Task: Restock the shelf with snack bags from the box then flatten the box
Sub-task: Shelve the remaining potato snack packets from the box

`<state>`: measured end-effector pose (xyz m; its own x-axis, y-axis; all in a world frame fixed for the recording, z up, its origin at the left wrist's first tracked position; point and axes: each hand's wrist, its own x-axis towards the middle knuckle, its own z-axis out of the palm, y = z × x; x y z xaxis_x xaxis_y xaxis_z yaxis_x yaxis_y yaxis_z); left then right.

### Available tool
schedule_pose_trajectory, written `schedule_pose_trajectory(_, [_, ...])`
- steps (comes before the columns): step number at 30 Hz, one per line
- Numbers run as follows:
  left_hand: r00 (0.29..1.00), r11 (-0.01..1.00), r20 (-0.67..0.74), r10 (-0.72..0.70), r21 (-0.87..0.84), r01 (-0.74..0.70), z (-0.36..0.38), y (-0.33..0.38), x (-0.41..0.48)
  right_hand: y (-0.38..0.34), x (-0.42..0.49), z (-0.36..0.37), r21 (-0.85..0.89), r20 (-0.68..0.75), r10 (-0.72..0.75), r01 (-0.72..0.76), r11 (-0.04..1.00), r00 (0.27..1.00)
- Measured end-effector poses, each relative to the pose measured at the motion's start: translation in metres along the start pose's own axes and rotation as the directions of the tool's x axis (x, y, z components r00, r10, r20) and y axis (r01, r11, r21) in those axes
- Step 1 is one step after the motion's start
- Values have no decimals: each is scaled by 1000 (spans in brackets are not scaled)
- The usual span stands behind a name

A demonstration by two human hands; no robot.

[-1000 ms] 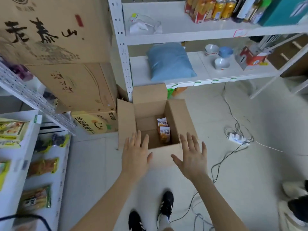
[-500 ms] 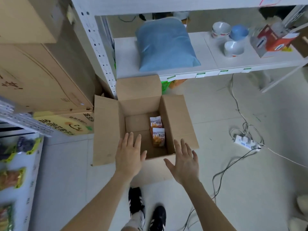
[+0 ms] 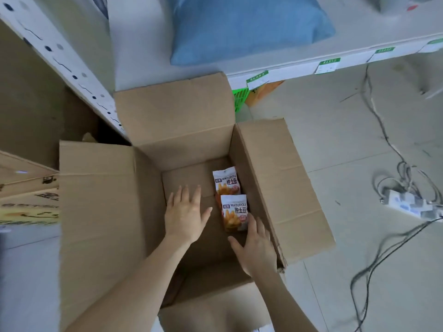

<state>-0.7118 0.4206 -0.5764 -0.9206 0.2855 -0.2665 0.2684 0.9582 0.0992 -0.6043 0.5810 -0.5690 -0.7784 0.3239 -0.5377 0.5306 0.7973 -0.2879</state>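
Inside one box: two snack bags, two open hands.

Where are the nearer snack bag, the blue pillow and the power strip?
nearer snack bag (image 3: 234, 212), head view, middle of its printed front.
blue pillow (image 3: 247, 27), head view, its cover.
power strip (image 3: 407, 204), head view, its white body.

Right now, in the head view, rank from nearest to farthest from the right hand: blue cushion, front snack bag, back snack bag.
1. Front snack bag, beside the right hand.
2. Back snack bag, deeper in the box.
3. Blue cushion, on the shelf.
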Motion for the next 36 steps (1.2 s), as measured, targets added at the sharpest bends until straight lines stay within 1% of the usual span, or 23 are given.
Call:
schedule_pose_trajectory(2, [1000,1000,16,-16,-10,16,25,-3,25,2,22,24,81,44,60,-63,995,997])
schedule_pose_trajectory(5, [998,999,55,-27,-31,29,61,-7,57,9,53,57,241,112,195,-217,946,974])
schedule_pose_trajectory(8, [991,998,128,-45,-29,49,94,-13,83,20,80,83,292,165,293,-331,898,942])
schedule_pose_trajectory(10, [986,997,155,-54,-37,61,114,-13,97,27,96,97,321,175,323,-364,874,930])
schedule_pose_trajectory(13, [978,992,193,-78,-79,95,140,-11,115,31,113,118,399,163,325,-364,842,931])
schedule_pose_trajectory(15, [966,986,246,-83,-123,116,156,-8,127,32,124,130,501,133,325,-346,793,936])
schedule_pose_trajectory(17, [943,970,323,-77,-195,146,174,-6,142,35,137,142,564,118,337,-342,751,934])
schedule_pose_trajectory(19, [912,918,406,-64,-335,214,189,-3,154,37,147,152,597,125,356,-357,718,926])
schedule_pose_trajectory(21, [900,824,435,-39,-495,275,200,2,161,39,155,160,614,97,374,-351,707,922])
schedule_pose_trajectory(24, [916,732,399,-28,-616,291,206,9,164,38,158,168,643,57,385,-329,692,921])
schedule_pose_trajectory(29, [930,631,363,-54,-709,314,204,15,165,41,161,167,654,65,373,-322,684,926])
schedule_pose_trajectory(36, [935,606,335,-113,-723,332,194,15,159,43,159,158,624,97,377,-352,698,921])
